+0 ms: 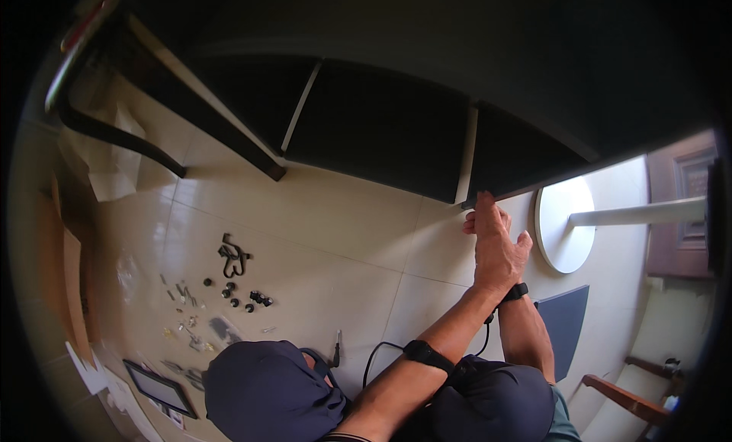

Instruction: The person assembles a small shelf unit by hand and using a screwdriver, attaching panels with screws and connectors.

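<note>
Both my arms reach up to the lower edge of a large dark panelled piece of furniture (381,129) with pale strips between its panels. My left hand (496,251) has its back toward me, and its bent fingers close at the end of one pale strip (466,164). A small dark fitting (467,204) shows beside the fingertips; what exactly they grip is hidden. My right forearm (526,339), with a black wristband (517,291), leads behind the left hand. That hides most of my right hand and its fingers.
On the tiled floor at left lie black bent metal parts (234,255), round black pieces (229,291) and scattered small hardware (187,320). A screwdriver (337,349) lies near my knee. A white round base with a post (564,225) and a dark board (564,328) are at right.
</note>
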Available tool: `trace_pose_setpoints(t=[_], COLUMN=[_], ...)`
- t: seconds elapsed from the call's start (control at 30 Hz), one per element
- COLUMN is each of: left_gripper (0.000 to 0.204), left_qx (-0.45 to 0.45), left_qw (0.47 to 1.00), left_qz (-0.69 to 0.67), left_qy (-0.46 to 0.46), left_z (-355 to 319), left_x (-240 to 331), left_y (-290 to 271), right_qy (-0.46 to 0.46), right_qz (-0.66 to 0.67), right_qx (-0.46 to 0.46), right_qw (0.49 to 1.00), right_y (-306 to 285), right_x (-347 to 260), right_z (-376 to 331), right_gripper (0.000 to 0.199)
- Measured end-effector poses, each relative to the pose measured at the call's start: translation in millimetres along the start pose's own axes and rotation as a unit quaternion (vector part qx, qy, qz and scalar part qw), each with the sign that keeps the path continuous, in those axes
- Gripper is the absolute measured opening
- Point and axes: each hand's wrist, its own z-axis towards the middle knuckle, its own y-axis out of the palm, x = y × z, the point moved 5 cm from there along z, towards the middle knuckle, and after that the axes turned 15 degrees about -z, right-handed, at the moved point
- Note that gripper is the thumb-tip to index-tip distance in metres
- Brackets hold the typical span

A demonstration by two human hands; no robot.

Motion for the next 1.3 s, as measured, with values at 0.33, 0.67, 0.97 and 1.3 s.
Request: trace_pose_setpoints(t=[0.33,0.67,0.97,1.3], left_gripper=[0.092,0.093,0.093,0.091], left_qx=[-0.003,-0.013,-0.018,-0.015], left_qw=[0.999,0.999,0.999,0.999], left_qz=[0.034,-0.027,-0.014,-0.006], left_qy=[-0.027,-0.035,-0.04,-0.042], left_z=[2.3,6.0,6.5,5.8], left_x=[-8.3,12.1,11.7,7.4], left_y=[-22.1,-9.9,-9.7,-7.8], right_qy=[0.035,0.034,0.036,0.041], right_qz=[0.004,-0.007,-0.006,-0.006], right_qx=[-0.038,-0.014,-0.018,-0.02], right_qw=[0.999,0.999,0.999,0.999], right_y=[41.9,15.5,17.2,18.7], right_x=[8.5,3.6,1.8,2.4], right_z=[3.7,15.7,20.2,22.1], right_gripper=[0.022,0.022,0.023,0.023])
